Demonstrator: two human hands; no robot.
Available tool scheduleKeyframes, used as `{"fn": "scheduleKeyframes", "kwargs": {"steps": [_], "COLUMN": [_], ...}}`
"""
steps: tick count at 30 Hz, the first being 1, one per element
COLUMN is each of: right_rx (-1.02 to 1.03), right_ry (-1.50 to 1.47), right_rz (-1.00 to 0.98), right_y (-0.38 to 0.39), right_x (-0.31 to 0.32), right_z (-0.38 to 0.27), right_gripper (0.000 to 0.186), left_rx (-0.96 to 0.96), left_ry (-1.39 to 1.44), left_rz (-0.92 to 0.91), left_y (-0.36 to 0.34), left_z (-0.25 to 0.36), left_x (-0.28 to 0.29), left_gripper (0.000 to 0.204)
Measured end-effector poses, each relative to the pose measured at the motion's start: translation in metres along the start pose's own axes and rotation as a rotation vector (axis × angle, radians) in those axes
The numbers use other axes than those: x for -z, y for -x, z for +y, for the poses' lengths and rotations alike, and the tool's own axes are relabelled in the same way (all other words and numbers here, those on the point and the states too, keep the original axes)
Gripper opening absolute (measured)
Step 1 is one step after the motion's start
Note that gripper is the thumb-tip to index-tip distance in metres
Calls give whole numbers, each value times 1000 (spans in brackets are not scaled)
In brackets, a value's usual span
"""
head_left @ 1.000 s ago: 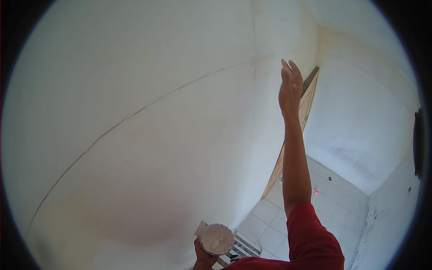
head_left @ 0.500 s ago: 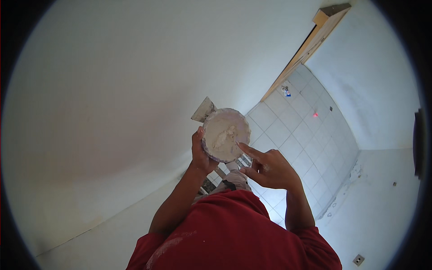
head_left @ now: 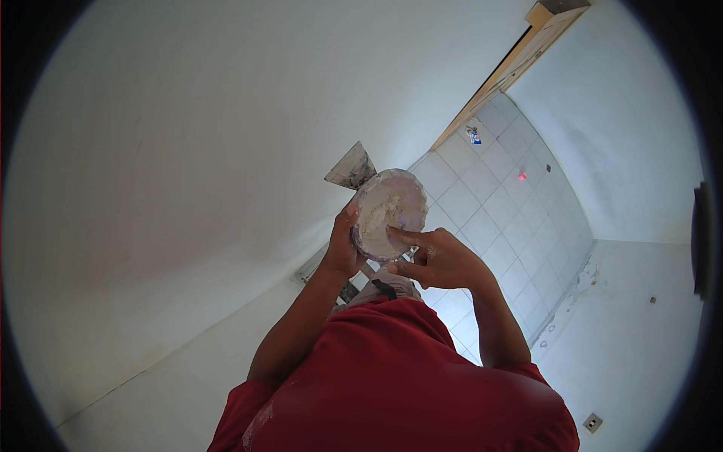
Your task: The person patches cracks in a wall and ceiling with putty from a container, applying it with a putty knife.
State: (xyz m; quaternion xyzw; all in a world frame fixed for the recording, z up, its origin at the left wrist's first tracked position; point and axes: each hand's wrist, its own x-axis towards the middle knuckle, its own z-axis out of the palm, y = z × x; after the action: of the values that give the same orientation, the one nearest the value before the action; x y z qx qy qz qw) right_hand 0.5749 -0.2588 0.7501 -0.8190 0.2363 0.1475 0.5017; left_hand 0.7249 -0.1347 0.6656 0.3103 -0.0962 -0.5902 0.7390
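My left hand grips a round, shallow bowl from its left side, thumb along the rim. The bowl is tilted and holds off-white, pasty putty, spread unevenly inside. A putty knife with a wide, smeared blade juts out past the bowl's upper left edge; its handle is hidden behind the bowl and my left hand. My right hand holds nothing. Its index finger reaches over the rim into the putty, the thumb is stretched apart below, and the other fingers are bent.
A pale wall rises close on the left. Light floor tiles spread to the right, with a small blue-and-white item and a red light spot on them. A wooden door frame stands at upper right; a socket sits lower right.
Both hands and the bowl have moved slightly up and to the right, and the bowl is tilted more. My right index finger has gone deeper over the putty.
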Motion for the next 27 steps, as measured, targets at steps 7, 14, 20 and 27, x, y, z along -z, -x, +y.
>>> {"fn": "scheduleKeyframes", "kwargs": {"steps": [7, 14, 20, 27], "right_rx": [-72, 34, 378, 943], "right_ry": [-321, -1283, -1537, -1032], "right_rz": [-123, -309, -280, 586], "right_y": [-1, 4, 9, 16], "right_x": [-3, 27, 90, 271], "right_z": [0, 10, -28, -130], "right_gripper": [59, 36, 47, 48], "left_rx": [-4, -2, 31, 36], "left_ry": [-83, 36, 175, 141], "left_rz": [127, 161, 131, 76], "left_y": [4, -4, 0, 8], "left_z": [0, 14, 20, 3], "left_x": [-12, -36, -70, -62], "left_gripper": [79, 85, 86, 85]}}
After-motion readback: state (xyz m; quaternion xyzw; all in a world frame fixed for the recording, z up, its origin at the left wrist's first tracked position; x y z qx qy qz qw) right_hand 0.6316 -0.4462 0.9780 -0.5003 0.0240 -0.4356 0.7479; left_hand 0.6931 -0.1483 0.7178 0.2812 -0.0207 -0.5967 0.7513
